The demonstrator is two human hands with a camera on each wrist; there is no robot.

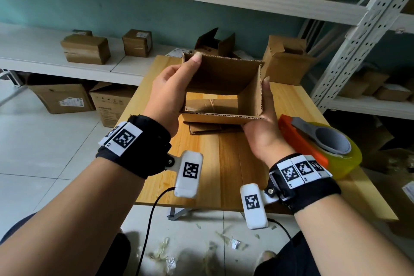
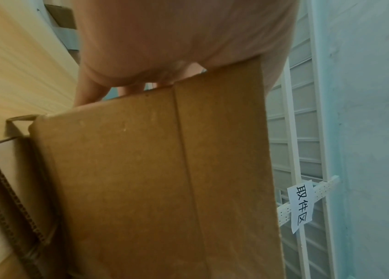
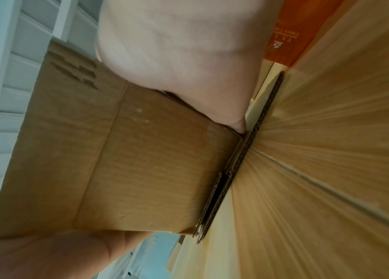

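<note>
Both hands hold an opened-out cardboard box (image 1: 221,74) over the wooden table (image 1: 224,175).

The left hand (image 1: 172,94) grips the box's left wall, thumb hooked over the far top corner. The right hand (image 1: 262,132) clasps the near right corner, thumb lying along the right wall. The box stands open at top and bottom, low over a flat cardboard sheet (image 1: 210,129); I cannot tell if they touch. An orange tape dispenser (image 1: 318,143) sits just right of the right hand.
</note>
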